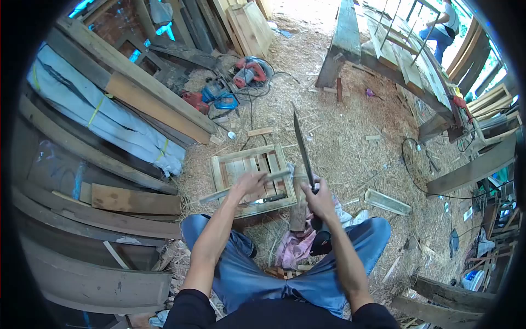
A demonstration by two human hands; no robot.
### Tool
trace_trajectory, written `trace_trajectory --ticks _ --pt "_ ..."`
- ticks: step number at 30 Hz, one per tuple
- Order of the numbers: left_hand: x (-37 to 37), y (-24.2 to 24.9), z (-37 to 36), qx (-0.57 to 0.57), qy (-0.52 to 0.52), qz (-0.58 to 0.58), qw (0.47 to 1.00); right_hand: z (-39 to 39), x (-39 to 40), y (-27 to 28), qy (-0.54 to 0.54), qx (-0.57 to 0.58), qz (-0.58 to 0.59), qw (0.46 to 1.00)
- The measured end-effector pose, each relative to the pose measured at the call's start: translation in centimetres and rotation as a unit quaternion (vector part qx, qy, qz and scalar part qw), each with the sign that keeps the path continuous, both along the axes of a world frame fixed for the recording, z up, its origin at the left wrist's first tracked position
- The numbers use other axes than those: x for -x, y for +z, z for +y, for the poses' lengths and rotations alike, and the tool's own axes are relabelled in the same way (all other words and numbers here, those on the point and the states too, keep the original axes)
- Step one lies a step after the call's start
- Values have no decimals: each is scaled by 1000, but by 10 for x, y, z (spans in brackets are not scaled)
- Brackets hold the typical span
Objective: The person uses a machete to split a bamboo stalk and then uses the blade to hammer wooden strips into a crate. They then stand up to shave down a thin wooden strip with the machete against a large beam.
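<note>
My right hand (319, 198) is wrapped round the dark handle of a machete (301, 142), its long blade pointing up and away from me. My left hand (247, 185), slightly smeared by motion, is closed over a narrow wooden strip (278, 174) that shows on both sides of it. Beneath that hand a slatted wooden panel (216, 171) with a raised frame lies in front of my knees. On the panel, near its close edge, rests a knife (272, 198) with a black handle. A short wood block (298, 216) stands by the panel's right corner.
Shavings cover the floor. Power tools (249, 72) with cords lie ahead. Long boards (148, 98) and a wrapped bundle (109, 118) fill the left side. A workbench (394, 68) stands at right, a person (441, 27) beyond it. A pink cloth (296, 249) lies between my feet.
</note>
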State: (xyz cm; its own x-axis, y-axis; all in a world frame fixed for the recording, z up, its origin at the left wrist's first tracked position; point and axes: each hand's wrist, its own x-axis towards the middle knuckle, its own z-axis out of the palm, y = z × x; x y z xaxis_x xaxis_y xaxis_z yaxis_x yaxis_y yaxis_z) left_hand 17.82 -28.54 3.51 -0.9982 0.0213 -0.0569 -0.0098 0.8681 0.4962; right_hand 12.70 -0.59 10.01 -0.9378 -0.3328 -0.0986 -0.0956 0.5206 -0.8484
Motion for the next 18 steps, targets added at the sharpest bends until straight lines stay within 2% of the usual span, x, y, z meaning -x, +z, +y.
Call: trace_trajectory --ticks 1,3,4,5,6,7,8,9,11,12,13,15,16,17,18 --pt "5 19 -5 -28 23 65 997 7 12 3 37 -29 84 995" --pt "6 78 -10 -123 92 116 981 14 23 45 87 -47 53 994" --pt "1 102 -14 -121 99 118 981 14 29 52 100 -25 75 992" --pt "-5 122 -19 -217 144 139 955 11 26 60 109 -22 77 991" --pt "-13 135 -23 -308 187 160 919 8 23 67 92 -22 51 994" --pt "-23 144 -26 -301 195 162 919 4 20 71 74 -19 24 997" --pt "-32 150 -27 -337 201 198 898 2 15 57 66 -35 54 996" --pt "-39 154 -27 -371 202 232 876 1 5 59 68 -28 51 996" --pt "-48 136 -30 -358 216 234 878 -1 -15 69 61 60 -194 977" --pt "-53 126 -27 -359 230 240 872 -1 -22 51 50 84 -124 987" --pt "-57 114 -25 -359 244 247 866 0 -18 45 52 87 -125 987" --pt "-67 91 -22 -365 256 231 865 5 -19 38 70 -21 -10 997" --pt "-66 90 -18 -376 267 226 858 8 -15 78 84 -40 -160 983" --pt "-61 94 -18 -374 263 233 858 11 -8 71 85 -36 -153 984" --pt "-59 103 -17 -333 257 239 875 9 -5 65 81 -47 -76 993"
